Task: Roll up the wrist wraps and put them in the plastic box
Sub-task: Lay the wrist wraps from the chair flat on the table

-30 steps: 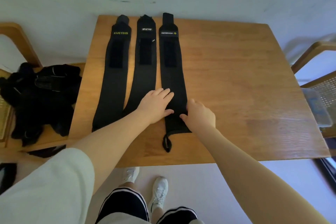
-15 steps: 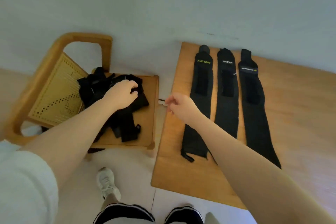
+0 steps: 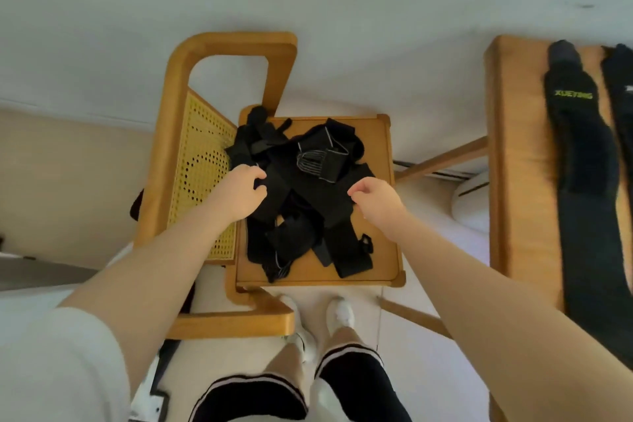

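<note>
A tangled pile of black wrist wraps (image 3: 310,202) lies on the wooden seat of a chair (image 3: 383,250). My left hand (image 3: 241,190) is at the pile's left side, fingers curled round a strap. My right hand (image 3: 375,199) is at the pile's right edge with curled fingertips against a wrap; whether they pinch it is unclear. On the table (image 3: 513,181) at the right, a long black wrap with yellow lettering (image 3: 582,181) lies flat, and beside it a second flat wrap (image 3: 621,96) is cut off by the frame edge. No plastic box is in view.
The chair has a wooden frame (image 3: 233,44) and a yellow cane back panel (image 3: 202,164) left of the pile. My legs and white shoes (image 3: 339,312) stand on the pale floor between chair and table. A white wall runs behind both.
My view has swung left from the table to the chair. The left hand went from the flat wraps to the pile, and the right hand followed from the table edge to the pile's right side.
</note>
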The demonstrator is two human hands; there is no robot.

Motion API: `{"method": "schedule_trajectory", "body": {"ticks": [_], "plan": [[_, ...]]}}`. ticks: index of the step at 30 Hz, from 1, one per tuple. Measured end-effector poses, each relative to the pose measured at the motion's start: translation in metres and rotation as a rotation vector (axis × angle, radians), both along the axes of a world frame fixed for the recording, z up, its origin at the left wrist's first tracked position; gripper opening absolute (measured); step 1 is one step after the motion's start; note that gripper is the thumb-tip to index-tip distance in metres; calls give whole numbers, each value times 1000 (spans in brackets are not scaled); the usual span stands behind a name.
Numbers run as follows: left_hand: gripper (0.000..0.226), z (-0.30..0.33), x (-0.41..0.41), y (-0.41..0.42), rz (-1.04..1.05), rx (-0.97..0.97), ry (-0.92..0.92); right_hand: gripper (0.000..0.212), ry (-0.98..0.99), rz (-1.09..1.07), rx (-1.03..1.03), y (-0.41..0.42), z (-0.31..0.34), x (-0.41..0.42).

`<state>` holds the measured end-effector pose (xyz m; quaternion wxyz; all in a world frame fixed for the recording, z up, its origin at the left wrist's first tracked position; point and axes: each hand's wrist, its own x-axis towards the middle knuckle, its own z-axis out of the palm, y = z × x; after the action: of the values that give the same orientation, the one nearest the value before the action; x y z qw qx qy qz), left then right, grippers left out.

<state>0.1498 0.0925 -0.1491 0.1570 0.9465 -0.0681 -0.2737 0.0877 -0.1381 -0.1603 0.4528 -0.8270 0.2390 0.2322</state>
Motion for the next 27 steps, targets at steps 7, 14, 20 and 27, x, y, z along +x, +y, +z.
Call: {"method": "schedule_trajectory", "body": {"ticks": [7,14,20,27], "plan": [[44,-73,41,-2,85,-82,40,40,-17,176,-127,7,-76,79],[54,-134,65,-24,-47,-116,50,64,-42,519,-483,3,-135,127],[62,-179,52,-44,-422,171,189,60,-66,648,-666,-16,-170,122],[63,-185,54,-54,-420,317,325,23,-199,70,-176,-36,-117,122]]}}
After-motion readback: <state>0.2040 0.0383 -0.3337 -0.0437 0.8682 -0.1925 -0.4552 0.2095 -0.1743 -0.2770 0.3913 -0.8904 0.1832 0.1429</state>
